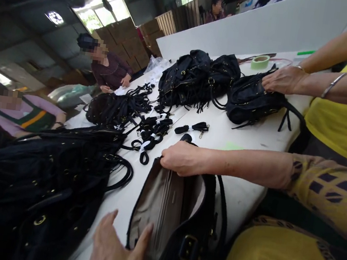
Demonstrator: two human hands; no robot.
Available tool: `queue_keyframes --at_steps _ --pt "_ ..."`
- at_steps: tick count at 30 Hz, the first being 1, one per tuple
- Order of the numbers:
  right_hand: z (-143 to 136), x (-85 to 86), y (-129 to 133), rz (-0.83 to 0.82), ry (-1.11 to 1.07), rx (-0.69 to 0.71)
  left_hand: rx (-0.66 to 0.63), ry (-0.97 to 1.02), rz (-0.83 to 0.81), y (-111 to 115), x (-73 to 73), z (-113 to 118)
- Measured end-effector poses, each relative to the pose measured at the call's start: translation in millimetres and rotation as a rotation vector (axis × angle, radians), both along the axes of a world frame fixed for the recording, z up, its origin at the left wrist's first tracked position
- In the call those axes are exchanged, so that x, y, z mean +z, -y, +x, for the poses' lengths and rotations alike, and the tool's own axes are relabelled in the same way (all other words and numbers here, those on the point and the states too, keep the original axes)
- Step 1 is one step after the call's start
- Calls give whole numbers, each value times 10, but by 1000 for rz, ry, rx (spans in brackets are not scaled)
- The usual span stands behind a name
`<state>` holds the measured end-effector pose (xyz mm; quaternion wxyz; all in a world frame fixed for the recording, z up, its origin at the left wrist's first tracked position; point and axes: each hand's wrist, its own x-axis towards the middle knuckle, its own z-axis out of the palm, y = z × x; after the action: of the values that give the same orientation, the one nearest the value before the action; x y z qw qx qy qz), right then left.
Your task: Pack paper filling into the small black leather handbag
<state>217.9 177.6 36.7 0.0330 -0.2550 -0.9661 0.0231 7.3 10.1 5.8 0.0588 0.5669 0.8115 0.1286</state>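
In the head view, a black handbag (pixel 182 251) with gold-coloured fittings stands on the table, its mouth spread wide. Its beige lining and a long inner zip are exposed. My right hand (pixel 179 157) is closed on the far end of the bag's top rim. Down at the near end, my left hand (pixel 118 247) is open, thumb and fingers apart. The thumb overlaps the lining; whether it touches the bag I cannot tell. A black handle (pixel 223 210) hangs along the right side of the bag.
Black bags (pixel 33 183) are heaped at left, others (pixel 187 78) farther back. Bundled black straps (pixel 192 128) lie on the white table (pixel 254 150). A co-worker's hands (pixel 284 79) touch another bag (pixel 252 98) at right, near green tape (pixel 260 62). Other people sit across the table.
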Motion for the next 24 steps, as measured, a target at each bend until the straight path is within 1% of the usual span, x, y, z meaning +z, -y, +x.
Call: queue_keyframes --at_steps 1,2,3,5,6,8,10,11,12,14,16,17,19,21,23,24 --pt "-12 -1 16 7 -7 0 -64 -45 -20 -104 48 90" --pt "-16 -1 24 11 -11 -2 -107 -49 -86 -202 83 185" --pt "-9 2 25 14 -6 -11 -129 -22 -160 -290 101 275" --pt "35 36 14 21 26 -57 -137 89 -280 -419 89 397" --pt "70 68 8 26 49 -90 -136 156 -293 -457 64 422" --pt "147 150 27 31 100 -164 -153 294 -234 -489 -1 406" --pt "203 221 110 46 105 -217 -161 392 -170 -487 -60 343" --pt "216 238 177 72 76 -215 -156 418 -149 -480 -81 309" --pt "218 237 255 103 32 -184 -150 439 -129 -474 -98 276" --pt "197 176 420 135 -53 -13 -128 476 -96 -464 -122 219" --pt "160 49 547 104 -74 176 -104 509 -72 -457 -137 175" --pt "141 -26 584 73 -63 233 -92 521 -66 -452 -142 159" --pt "103 -172 604 45 -63 269 -71 524 -57 -437 -138 142" --pt "70 -272 581 54 -66 291 -56 497 -37 -417 -102 144" --pt "55 -283 567 50 -5 303 -37 450 -6 -394 -16 153" --pt "61 -241 576 35 46 300 -26 406 17 -382 49 154"
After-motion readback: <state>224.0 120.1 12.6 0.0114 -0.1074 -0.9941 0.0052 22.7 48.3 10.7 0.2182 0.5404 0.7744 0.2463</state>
